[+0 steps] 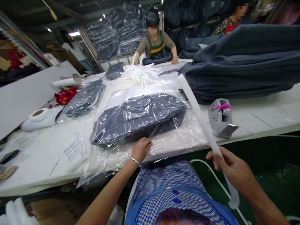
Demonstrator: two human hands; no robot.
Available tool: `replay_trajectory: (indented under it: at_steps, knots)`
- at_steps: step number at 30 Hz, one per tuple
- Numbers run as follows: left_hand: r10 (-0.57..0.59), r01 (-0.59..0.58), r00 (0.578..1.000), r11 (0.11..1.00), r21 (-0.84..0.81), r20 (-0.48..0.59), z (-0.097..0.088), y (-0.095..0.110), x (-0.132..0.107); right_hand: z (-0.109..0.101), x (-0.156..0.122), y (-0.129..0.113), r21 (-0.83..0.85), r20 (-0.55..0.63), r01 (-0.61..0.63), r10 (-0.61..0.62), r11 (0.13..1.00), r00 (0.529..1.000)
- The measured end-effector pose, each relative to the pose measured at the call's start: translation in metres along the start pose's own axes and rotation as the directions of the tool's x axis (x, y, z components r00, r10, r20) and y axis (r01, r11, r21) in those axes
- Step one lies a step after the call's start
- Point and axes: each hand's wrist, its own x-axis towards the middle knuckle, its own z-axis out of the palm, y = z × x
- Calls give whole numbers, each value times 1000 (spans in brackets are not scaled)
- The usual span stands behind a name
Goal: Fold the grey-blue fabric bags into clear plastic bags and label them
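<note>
A dark blue folded garment lies on the table inside a clear plastic bag, whose loose edge hangs over the table's front. My left hand, with a bracelet at the wrist, is closed at the near side of the garment, its curled fingers on the plastic. Between the thumb and fingers of my right hand is a long white strip. One end of the strip reaches up over the table beside the bag; the other curls down below my hand.
A grey tape dispenser stands right of the strip. Behind it rises a tall stack of dark garments. Many white strips lie heaped at the back, before a co-worker. Another bagged garment and a white roll sit left.
</note>
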Motion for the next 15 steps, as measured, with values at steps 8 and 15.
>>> replay_trajectory:
  at_steps: [8,15]
  knots:
    - [102,-91,992,985,145,-73,1,7,1,-31,-8,29,-17,18,-61,62,998,998]
    - [84,-82,996,970,228,-1,8,-1,10,-60,-24,60,-81,299,-51,73,995,952]
